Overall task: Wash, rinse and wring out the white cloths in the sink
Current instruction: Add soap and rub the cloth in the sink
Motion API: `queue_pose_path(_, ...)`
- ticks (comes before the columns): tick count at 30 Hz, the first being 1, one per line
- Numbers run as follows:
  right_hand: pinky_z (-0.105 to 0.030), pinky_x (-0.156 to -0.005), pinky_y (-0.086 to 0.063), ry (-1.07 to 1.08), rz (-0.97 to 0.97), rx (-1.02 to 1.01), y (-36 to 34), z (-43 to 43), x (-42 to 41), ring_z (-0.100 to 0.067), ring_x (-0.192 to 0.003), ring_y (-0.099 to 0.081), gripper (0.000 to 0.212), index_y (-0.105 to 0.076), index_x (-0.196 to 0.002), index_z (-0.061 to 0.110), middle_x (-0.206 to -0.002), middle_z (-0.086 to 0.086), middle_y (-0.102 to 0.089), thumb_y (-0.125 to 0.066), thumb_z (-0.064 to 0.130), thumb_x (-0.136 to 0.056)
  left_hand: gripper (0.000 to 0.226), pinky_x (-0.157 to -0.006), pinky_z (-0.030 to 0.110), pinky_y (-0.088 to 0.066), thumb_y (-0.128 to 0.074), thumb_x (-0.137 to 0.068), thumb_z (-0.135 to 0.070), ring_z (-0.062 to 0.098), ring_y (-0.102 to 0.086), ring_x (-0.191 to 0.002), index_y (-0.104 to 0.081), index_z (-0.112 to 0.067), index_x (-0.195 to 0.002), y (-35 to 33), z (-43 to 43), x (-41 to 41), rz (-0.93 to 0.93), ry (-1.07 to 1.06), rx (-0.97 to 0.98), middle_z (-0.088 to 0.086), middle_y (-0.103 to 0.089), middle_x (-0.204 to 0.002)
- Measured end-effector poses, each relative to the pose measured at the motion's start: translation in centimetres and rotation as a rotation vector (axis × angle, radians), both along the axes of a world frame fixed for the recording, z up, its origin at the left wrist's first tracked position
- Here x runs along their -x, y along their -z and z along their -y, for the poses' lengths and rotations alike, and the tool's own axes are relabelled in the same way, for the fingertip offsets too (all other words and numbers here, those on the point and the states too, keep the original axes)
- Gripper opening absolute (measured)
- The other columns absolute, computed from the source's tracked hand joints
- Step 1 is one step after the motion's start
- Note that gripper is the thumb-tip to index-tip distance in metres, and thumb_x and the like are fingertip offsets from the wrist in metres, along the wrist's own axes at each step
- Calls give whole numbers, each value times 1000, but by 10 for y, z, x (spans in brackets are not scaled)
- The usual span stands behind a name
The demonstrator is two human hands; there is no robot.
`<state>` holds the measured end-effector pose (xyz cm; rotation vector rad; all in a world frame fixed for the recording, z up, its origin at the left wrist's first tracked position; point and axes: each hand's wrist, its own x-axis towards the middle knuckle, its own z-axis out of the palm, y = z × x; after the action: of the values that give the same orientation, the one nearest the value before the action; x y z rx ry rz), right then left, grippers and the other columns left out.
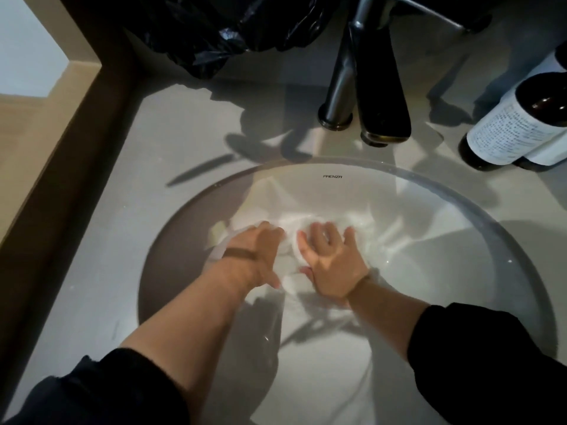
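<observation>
First, writing: small dark capitals on the far inner wall of the sink point(429, 187) read roughly "FAENZA", though the second letter was blurred.
Bottle label: a dark bottle point(518, 130) on the counter point(122, 210) at the far right carried a white label with dense lines of print, too small to read.
White cloths point(290, 245): bunched at the bottom of the basin, directly under both hands and showing between them and beyond the fingertips.
Left hand point(264, 250): palm down on the left part of the bundle, fingers curled over into the cloth and gripping it, thumb stretched toward the person; a dark band point(239, 254) circled the wrist.
Right hand point(331, 265): fingers spread wide and pressed flat on the cloths, thumb touching the fabric near the left thumb.
Faucet point(383, 96): dark metal, standing on the counter behind the sink.
Black bag point(230, 32): crumpled plastic at the counter's far edge.
Sleeves point(92, 388): black, pushed up both forearms.
</observation>
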<state>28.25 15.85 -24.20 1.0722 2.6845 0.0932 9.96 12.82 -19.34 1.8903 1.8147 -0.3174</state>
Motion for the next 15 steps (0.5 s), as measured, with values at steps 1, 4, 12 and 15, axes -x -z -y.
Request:
queue_pose_path(1, -52, -72, -48, -48, -19, -29, 1, -7, -2, -40, -92, -56, 56, -43, -125, 7, -112, -25, -59, -34, 44, -84, 85, -98, 34, -44, -82, -66, -47, 22, -50, -116, -42, -21, -136, 1, 1, -3, -16, 8, -2, 3, -46, -129)
queue_pose_path(4, -40, -62, -46, -72, -81, -18, -13, -22, 6, -33, -82, -55, 49, -47, -114, 9, -96, -16, -59, -28, 47, -88, 83, -93, 30, -41, -78, -70, -52, 21, -50, -116, -38, -21, -136, 1, 1, -9, -48, 7, -42, 3, -45, -129)
queue_pose_path(12, -38, -89, -45, 744, -648, 254, -61, -30, -24, -35, -105, -61, 45, -48, -122, 11, -110, -17, -64, -32, 47, -100, 43, -74, 30, -43, -66, -79, -54, 20, -55, -92, -50, -24, -104, -6, 5, -4, 28, 32, -68, -4, -57, -103)
queue_pose_path(15, -42, -90, -47, 636, -923, 243, -75, -12, -29, -32, -99, -60, 47, -51, -117, 6, -104, -14, -62, -35, 45, -97, 43, -69, 30, -39, -72, -73, -51, 18, -53, -86, -42, -25, -89, -4, 7, 9, 127, 30, -18, -6, -51, -93)
